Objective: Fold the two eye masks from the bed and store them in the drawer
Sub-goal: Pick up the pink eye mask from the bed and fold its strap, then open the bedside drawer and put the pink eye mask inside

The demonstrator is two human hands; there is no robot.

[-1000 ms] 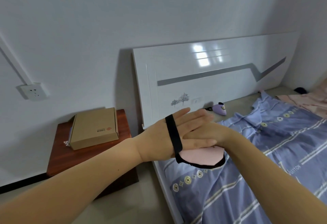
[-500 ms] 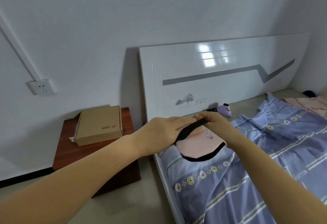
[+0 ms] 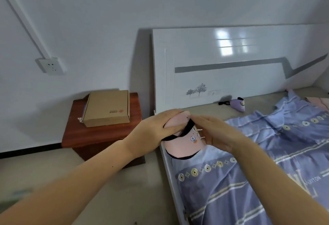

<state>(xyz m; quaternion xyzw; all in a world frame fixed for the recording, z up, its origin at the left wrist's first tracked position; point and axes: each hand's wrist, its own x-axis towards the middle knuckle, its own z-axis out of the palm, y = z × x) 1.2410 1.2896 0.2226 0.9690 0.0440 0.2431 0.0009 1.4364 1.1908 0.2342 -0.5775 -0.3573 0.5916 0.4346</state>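
A pink eye mask [image 3: 181, 144] with black trim and a black strap hangs folded between my hands above the bed's left edge. My left hand [image 3: 156, 128] grips its upper fold from the left, thumb over the pink fabric. My right hand [image 3: 215, 132] presses against its right side with the strap running under the fingers. A second, purple eye mask [image 3: 237, 105] with a black strap lies on the mattress by the white headboard [image 3: 231, 75]. No drawer front is visible on the reddish-brown bedside cabinet [image 3: 99, 135].
A brown cardboard box [image 3: 107, 108] sits on top of the cabinet, left of the bed. A blue striped quilt [image 3: 267, 162] covers the bed, with pink cloth [image 3: 318, 101] at the far right. A wall socket [image 3: 50, 65] is on the wall at left.
The strap has come off the back of my left hand. The mask is now folded over, my left hand grips its top, and my right hand has shifted to its right side.
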